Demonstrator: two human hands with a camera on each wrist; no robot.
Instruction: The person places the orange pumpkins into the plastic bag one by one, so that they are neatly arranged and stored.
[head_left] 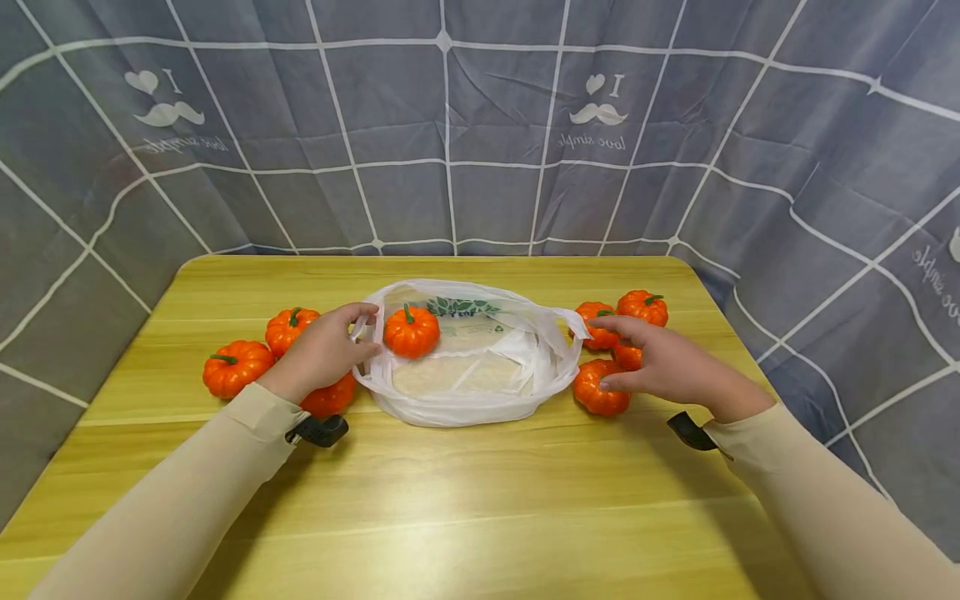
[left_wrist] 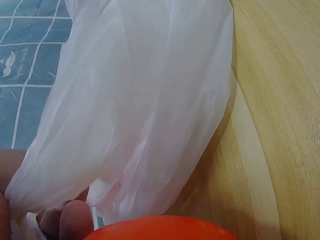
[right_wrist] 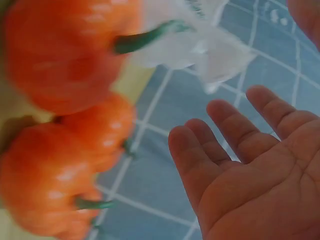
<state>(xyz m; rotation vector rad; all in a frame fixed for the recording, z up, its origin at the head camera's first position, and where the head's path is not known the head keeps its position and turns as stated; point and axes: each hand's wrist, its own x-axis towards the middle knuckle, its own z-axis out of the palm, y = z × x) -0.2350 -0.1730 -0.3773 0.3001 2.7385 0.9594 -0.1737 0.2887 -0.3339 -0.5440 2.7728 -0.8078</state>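
A white translucent plastic bag (head_left: pixel 450 408) with a green leaf print lies wide-mouthed at the middle of the table. Just inside its left rim sits a small orange pumpkin (head_left: pixel 412 336) with a green stem. My left hand (head_left: pixel 327 348) holds the bag's left handle; in the left wrist view the fingers (left_wrist: pixel 76 220) are curled at the gathered plastic (left_wrist: pixel 135 100). Over at the bag's right side, my right hand (head_left: pixel 663 362) hovers by several orange pumpkins (head_left: pixel 602 389). Its fingers (right_wrist: pixel 240 122) are spread and hold nothing in the right wrist view.
More pumpkins (head_left: pixel 238 370) cluster to the left of the bag, partly behind my left hand and wrist. The light wooden table (head_left: pixel 450 517) ends at a grey curtain (head_left: pixel 495 108) with white grid lines, which hangs at the back and both sides.
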